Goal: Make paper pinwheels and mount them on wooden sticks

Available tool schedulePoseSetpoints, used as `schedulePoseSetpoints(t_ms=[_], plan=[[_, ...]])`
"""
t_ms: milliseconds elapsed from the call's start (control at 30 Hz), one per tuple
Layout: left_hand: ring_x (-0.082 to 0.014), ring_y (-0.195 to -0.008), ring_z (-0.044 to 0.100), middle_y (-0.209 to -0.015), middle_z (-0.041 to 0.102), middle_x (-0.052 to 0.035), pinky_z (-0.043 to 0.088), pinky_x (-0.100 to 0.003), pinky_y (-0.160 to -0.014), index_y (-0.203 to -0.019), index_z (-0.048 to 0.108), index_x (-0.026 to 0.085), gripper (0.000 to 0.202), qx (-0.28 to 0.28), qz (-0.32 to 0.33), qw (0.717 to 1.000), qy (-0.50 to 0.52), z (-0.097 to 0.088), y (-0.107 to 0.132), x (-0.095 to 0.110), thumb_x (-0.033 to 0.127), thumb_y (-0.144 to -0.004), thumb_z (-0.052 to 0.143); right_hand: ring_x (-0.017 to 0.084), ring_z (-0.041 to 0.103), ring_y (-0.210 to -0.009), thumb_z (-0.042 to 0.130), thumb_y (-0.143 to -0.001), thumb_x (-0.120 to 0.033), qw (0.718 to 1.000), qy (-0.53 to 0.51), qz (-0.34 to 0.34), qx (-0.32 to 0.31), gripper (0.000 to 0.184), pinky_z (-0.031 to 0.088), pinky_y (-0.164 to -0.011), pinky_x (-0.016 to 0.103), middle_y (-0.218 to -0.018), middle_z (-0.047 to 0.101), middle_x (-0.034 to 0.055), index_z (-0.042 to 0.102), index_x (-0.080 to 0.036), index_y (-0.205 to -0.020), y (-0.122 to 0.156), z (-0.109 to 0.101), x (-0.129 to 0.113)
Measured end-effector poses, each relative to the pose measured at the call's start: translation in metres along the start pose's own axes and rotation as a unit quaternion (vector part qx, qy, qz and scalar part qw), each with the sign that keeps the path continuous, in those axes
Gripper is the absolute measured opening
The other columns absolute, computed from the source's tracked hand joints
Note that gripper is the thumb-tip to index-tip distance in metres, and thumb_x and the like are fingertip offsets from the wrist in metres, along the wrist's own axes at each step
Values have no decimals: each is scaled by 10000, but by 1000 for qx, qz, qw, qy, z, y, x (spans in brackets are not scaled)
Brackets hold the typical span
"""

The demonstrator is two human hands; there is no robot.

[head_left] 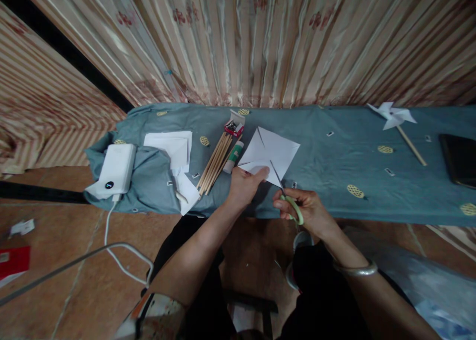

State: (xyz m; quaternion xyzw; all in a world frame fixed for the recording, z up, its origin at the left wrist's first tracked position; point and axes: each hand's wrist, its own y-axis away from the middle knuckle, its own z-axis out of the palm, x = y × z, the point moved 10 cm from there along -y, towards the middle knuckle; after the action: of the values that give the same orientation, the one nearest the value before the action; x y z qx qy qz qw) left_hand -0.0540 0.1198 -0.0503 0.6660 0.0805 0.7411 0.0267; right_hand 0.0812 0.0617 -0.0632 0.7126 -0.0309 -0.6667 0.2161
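A square sheet of white paper (281,149) lies turned like a diamond on the cloth, with slits running in from its corners. My left hand (245,183) pinches its near left edge, thumb on top. In my right hand (301,203) is a pair of scissors (293,206) with light green handles, fingers through the loops. The blades reach into the paper's near corner. Just left of the paper lie a green and white glue stick (233,157), a bundle of wooden sticks (215,164) and a small open red box (233,127) with shiny metal bits inside.
A finished-looking paper pinwheel (392,115) on a stick and a black object (459,159) lie on the right. Further left are stacked white papers (169,144) and a white power bank (118,169) with a cable. A curtain (253,47) hangs behind the cloth-covered table (327,156).
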Motion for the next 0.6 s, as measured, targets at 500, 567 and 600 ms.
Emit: schedulePoseSetpoints(t_ms=[500,567,600], plan=[[-143,-618,585,-718,669,-22,485,-263,-588,-676,636,174,142,36,20,996,75,-23,-16,2,281,-616,707,160,567,-494,720,-704,-560,927,363,-43,85,400,398,-493,274,-578,643,0,725,-209,-898,16,-54,7],[-138,-595,574,-703,667,-16,474,-257,-560,-704,648,170,150,37,10,997,65,-24,-16,-2,270,-612,715,212,637,-561,671,-738,-576,894,427,-43,127,411,435,-542,301,-623,683,23,707,-222,-944,22,-74,4],[-135,-585,570,-694,665,-13,469,-253,-547,-709,653,169,153,33,3,998,60,-23,-15,-5,262,-609,721,237,665,-601,652,-748,-582,877,456,-42,146,416,448,-561,313,-653,701,33,696,-229,-965,24,-83,3]])
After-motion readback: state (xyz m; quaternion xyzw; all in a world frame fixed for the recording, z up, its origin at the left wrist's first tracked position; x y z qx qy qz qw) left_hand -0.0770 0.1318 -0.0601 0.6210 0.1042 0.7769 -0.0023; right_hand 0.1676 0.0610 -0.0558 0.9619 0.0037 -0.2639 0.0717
